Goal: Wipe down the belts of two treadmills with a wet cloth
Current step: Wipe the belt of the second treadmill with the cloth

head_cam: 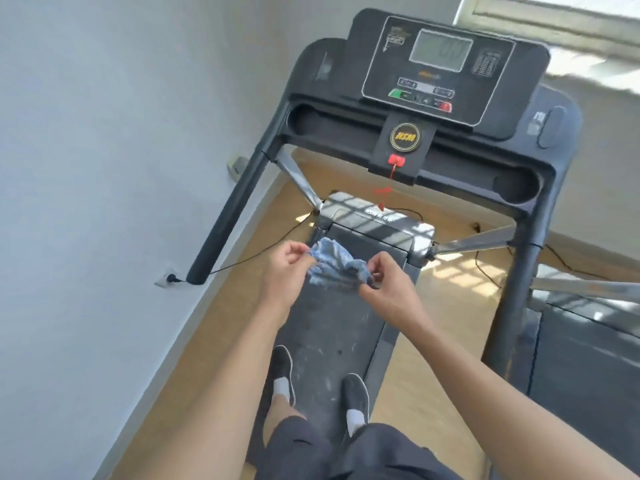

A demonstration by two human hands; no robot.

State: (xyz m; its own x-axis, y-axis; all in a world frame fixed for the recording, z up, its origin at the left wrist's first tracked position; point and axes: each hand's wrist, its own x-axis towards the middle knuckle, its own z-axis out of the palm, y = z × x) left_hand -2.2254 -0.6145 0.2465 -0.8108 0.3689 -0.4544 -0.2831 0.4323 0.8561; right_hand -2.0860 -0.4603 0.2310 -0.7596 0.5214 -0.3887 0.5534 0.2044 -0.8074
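A crumpled blue and white cloth [334, 266] hangs in the air between my two hands, above the treadmill belt [329, 327]. My left hand [285, 271] pinches its left edge. My right hand [384, 280] pinches its right edge. The dark belt carries pale smears and dusty marks. I stand on it with both feet, in dark shoes, near the bottom of the view. A second treadmill's belt [581, 358] shows at the right edge.
The console [436, 74] with its screen rises ahead, flanked by black handrails [228, 216]. A red safety cord [384, 188] dangles from it. A white wall with a plugged socket [169, 278] runs along the left. Cables lie on the wooden floor [450, 282].
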